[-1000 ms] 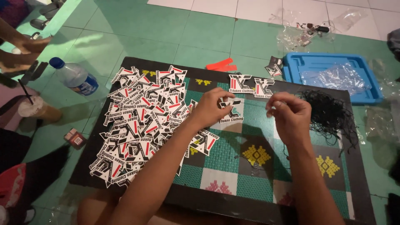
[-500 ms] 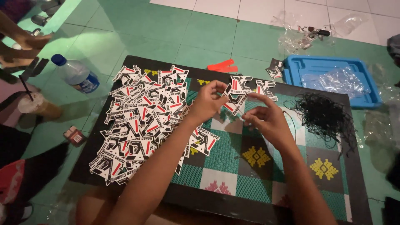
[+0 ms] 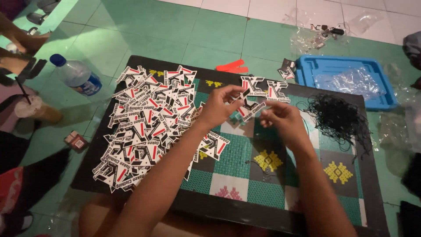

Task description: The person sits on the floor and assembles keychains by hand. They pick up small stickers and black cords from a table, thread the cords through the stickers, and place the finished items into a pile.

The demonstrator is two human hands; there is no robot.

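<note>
Cardboard tags, black, white and red and cut to an angular shape, covered the left half of the low black table [image 3: 131, 193] in a loose heap [image 3: 144, 118]. My left hand [image 3: 217, 107] pinched one such tag [image 3: 250, 109] by its upper edge, holding it just above the patterned green mat [image 3: 237, 153]. My right hand [image 3: 280, 118] had its fingertips pressed together close beside the tag's lower corner; whether they gripped a thread I could not tell. Two more tags [image 3: 265, 90] lay flat just beyond. A tangle of thin black string [image 3: 335, 118] sat to the right, near a blue plastic tray [image 3: 346, 81]. I judged the tag light, stiff and easily creased, best taken by its edges, while the string was limp and apt to snag.
</note>
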